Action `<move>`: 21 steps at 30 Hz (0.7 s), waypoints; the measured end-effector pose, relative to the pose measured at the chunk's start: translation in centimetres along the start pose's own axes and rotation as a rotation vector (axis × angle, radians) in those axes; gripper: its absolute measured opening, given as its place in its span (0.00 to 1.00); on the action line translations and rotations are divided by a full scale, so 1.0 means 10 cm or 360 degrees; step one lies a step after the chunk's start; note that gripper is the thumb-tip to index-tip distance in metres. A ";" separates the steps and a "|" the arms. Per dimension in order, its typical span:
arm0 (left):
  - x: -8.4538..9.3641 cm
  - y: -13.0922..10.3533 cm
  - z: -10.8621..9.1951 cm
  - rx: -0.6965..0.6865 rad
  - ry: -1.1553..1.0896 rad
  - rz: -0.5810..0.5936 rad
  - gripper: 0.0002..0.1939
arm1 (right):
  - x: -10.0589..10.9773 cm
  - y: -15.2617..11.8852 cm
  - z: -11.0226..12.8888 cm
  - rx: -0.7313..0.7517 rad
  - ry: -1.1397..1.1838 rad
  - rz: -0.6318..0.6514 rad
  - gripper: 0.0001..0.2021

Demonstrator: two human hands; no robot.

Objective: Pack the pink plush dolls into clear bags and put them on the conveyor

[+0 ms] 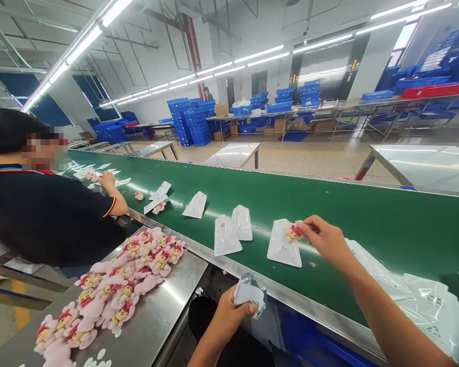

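Note:
My right hand (321,234) pinches a small pink doll (294,232) with a red top, at the upper right of a white pouch (284,250) lying on the green conveyor belt (336,204). In front of the belt's near edge, my left hand (231,313) is closed around a bent white and silver pouch (251,295); what the pouch contains is hidden. Two more white pouches (226,235) overlap on the belt to the left, with another single pouch (196,205) farther along.
A pile of pink dolls (126,275) covers part of a metal table (172,300) at lower left. A co-worker in a dark shirt (53,214) sits by the belt at left. Large white pouches (416,300) lie at right. Stacked blue crates (189,122) stand behind.

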State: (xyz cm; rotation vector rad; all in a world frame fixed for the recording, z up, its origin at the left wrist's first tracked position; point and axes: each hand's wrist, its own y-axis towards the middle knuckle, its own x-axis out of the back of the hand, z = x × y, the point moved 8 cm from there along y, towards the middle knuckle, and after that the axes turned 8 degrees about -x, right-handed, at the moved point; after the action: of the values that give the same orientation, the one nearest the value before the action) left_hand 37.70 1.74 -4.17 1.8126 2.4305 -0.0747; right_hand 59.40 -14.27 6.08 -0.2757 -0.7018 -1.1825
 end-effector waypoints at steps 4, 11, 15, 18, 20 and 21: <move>0.08 -0.03 -0.01 -0.0093 0.0246 -0.0131 0.13 | -0.32 -0.59 0.70 0.0188 0.0581 0.0425 0.14; 0.17 -0.20 -0.15 -0.0197 0.0462 -0.0309 0.15 | -0.93 -1.08 1.08 0.0751 -0.0077 0.0668 0.12; 0.21 -0.31 -0.15 -0.0222 0.0342 -0.0330 0.20 | -1.15 -1.26 1.21 0.1134 -0.0162 0.0834 0.12; 0.29 -0.41 -0.23 -0.0280 0.0424 -0.0450 0.17 | -1.32 -1.44 1.36 0.1283 -0.0285 0.1117 0.10; 0.36 -0.50 -0.36 -0.0310 0.0597 -0.0551 0.14 | -1.40 -1.52 1.51 0.1362 -0.0316 0.1248 0.09; 0.39 -0.55 -0.44 -0.0318 0.0668 -0.0568 0.13 | -1.44 -1.52 1.59 0.1388 -0.0308 0.1302 0.10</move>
State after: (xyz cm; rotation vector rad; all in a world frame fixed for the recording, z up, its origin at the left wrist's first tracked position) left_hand 31.07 4.28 -0.43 1.4052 2.8893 0.5522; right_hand 37.02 -0.53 6.73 0.0743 -1.0684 -0.0198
